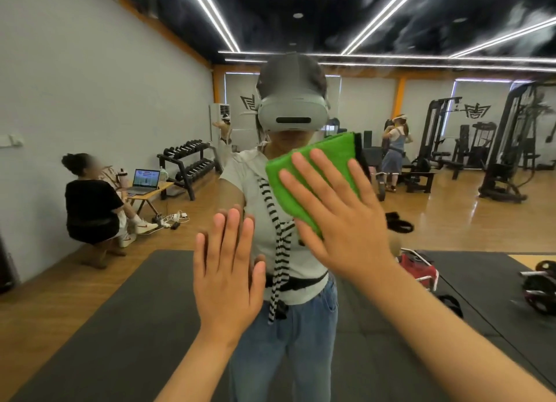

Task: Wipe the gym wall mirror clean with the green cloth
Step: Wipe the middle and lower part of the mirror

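view: head cam, facing the mirror (90,79), which fills the frame
right grip (340,218): wide, fingers straight and spread, palm pressing flat on the green cloth, nothing pinched
green cloth (319,166): folded pad, trapped between right grip and glass; sticks out above and left of the fingertips, dark edge at its upper right
left grip (228,269): wide, fingers straight and close together, palm flat to the glass, holding nothing; sits below-left of right grip, apart from the cloth
reflection behind grips: person in grey headset (288,106), white tee, jeans
reflection far left of left grip: seated person (90,206), laptop (146,180), dumbbell rack (189,166)
reflection far right of right grip: weight machines (508,148)
reflection below grips: dark floor mat (120,326)
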The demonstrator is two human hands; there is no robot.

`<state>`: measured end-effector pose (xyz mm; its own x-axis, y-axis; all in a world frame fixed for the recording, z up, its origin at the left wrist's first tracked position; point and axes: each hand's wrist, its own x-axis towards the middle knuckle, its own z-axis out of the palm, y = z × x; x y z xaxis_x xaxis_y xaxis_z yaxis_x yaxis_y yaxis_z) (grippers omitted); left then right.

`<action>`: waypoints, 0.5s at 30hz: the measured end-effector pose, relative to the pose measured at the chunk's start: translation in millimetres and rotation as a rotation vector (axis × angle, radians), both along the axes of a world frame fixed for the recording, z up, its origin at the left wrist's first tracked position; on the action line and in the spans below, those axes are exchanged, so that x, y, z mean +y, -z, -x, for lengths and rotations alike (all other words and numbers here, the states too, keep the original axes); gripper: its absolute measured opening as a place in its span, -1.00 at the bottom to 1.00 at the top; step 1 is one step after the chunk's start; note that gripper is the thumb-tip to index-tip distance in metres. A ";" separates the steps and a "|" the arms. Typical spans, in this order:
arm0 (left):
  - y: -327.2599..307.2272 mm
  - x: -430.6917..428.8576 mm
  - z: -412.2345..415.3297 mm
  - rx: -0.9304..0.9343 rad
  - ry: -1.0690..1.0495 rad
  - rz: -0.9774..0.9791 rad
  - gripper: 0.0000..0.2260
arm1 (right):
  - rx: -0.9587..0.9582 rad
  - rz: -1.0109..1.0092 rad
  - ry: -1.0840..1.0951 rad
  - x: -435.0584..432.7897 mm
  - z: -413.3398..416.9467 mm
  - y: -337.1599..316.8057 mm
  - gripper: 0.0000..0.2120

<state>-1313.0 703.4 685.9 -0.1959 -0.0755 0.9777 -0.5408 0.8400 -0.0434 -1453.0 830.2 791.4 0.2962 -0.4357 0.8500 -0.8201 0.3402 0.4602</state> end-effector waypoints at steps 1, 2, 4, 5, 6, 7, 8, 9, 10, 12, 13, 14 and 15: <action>0.2 -0.2 0.2 0.002 -0.001 0.001 -0.43 | 0.017 0.003 0.013 7.7 7.6 -9.2 -0.45; 0.2 -0.3 0.6 0.004 -0.002 0.001 -0.44 | -0.032 0.054 0.017 13.8 13.9 -23.1 -0.46; 0.0 -0.7 1.5 0.003 -0.009 -0.004 -0.44 | -0.241 0.251 0.003 18.2 20.1 -57.5 -0.47; 0.4 -0.6 1.6 0.001 -0.014 -0.006 -0.43 | -0.323 0.339 0.001 13.9 17.5 -71.3 -0.47; 0.5 -0.5 1.5 0.000 -0.018 -0.007 -0.42 | -0.355 0.390 0.027 6.5 9.9 -79.0 -0.47; 0.5 -0.5 1.2 -0.002 -0.020 -0.007 -0.41 | -0.333 0.392 0.062 -2.0 -0.3 -79.1 -0.47; 0.3 -0.5 0.9 -0.004 -0.018 -0.006 -0.41 | -0.278 0.342 0.071 -9.7 -9.4 -72.7 -0.47; -0.1 -0.4 0.6 -0.005 -0.017 -0.007 -0.42 | -0.217 0.259 0.055 -15.0 -14.6 -61.0 -0.47; -0.5 -0.2 0.4 -0.006 -0.017 -0.008 -0.42 | -0.154 0.176 0.032 -16.3 -15.5 -47.9 -0.48; -0.8 0.5 0.2 -0.011 -0.016 -0.016 -0.44 | -0.033 0.057 0.019 -3.9 -7.0 -31.4 -0.49; -0.8 0.9 0.0 -0.013 -0.012 -0.019 -0.46 | -0.001 0.047 0.031 5.2 1.6 -32.2 -0.49; -1.1 1.0 0.1 -0.013 -0.009 -0.021 -0.46 | -0.008 0.071 0.048 12.9 11.6 -38.1 -0.49; -1.3 1.1 0.1 -0.014 -0.007 -0.023 -0.47 | -0.063 0.125 0.062 18.9 19.3 -47.1 -0.48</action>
<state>-1313.1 704.5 687.2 -0.2089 -0.0991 0.9729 -0.5464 0.8369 -0.0321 -1472.3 849.1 838.6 0.2166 -0.3411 0.9147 -0.8217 0.4422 0.3595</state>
